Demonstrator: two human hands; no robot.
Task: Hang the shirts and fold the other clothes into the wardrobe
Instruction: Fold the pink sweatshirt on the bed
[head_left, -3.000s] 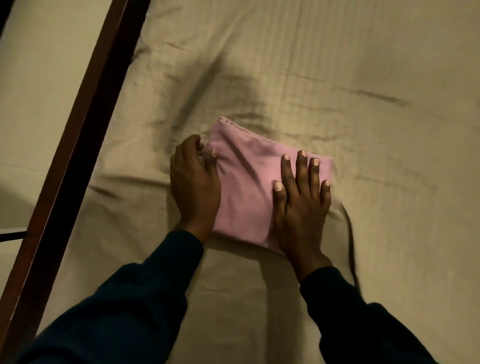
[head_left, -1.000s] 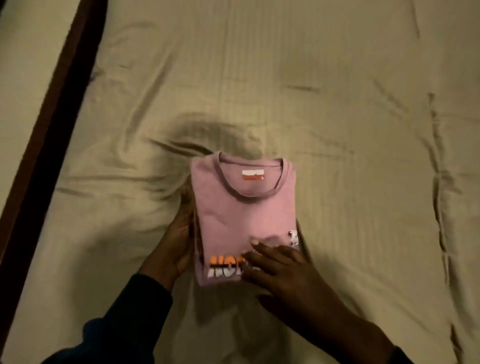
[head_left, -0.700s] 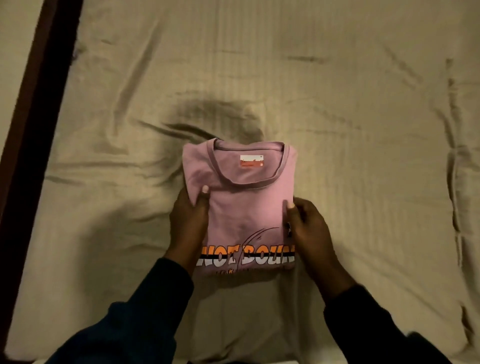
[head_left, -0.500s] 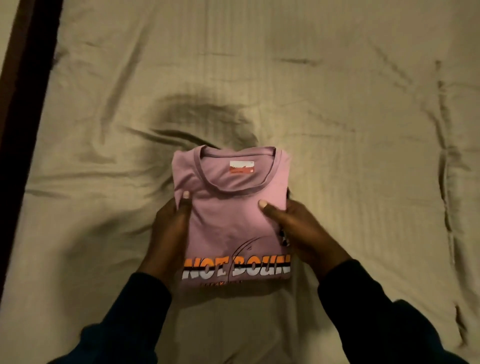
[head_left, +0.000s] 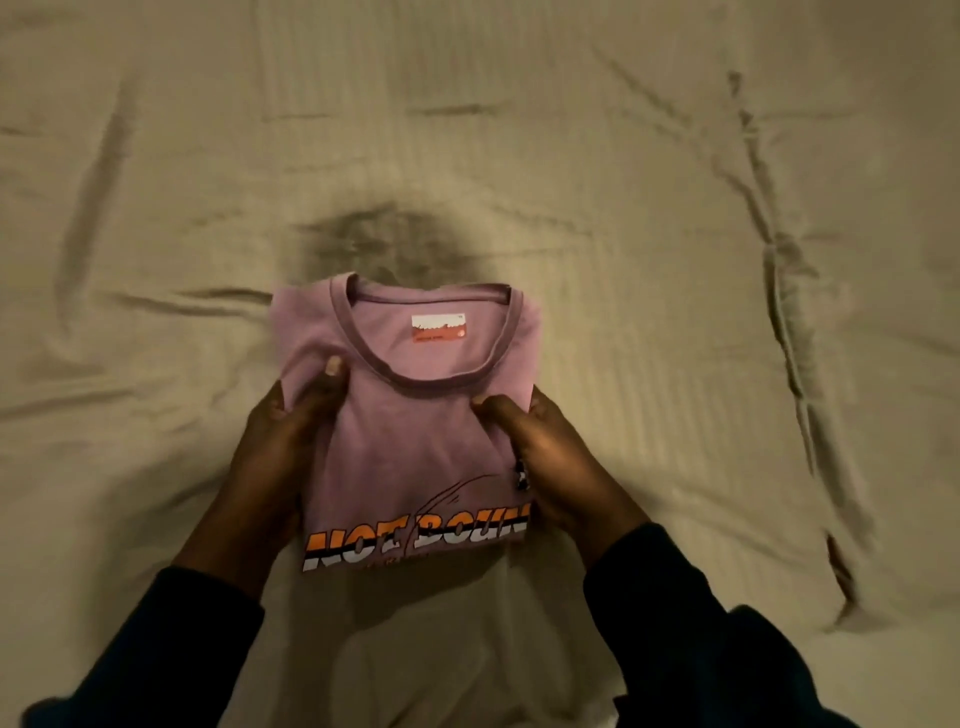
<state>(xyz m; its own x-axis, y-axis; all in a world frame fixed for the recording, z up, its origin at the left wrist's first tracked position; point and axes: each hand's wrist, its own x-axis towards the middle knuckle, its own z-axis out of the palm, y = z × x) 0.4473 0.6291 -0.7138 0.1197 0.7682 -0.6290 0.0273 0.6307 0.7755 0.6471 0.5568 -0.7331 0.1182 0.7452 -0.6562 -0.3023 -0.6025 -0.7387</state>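
Squarely between both hands, the folded pink cotton T-shirt (head_left: 415, 431) is lying collar-away on the bed, the left hand (head_left: 270, 457) and right hand (head_left: 561, 467) each gripping a side edge.

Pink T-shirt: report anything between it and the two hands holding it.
Nothing visible. The left hand and right hand grip the folded pink T-shirt directly at its side edges, thumbs on top, above the bedsheet. The wardrobe is out of view.

Pink T-shirt (head_left: 415, 436), folded to a compact rectangle, is seen front-up w/ round collar at 12 o'clock and a white-and-red neck label inside it. Orange/white lettering is shown along the 6 o'clock edge. Both side edges are gripped, approx. frame centre.
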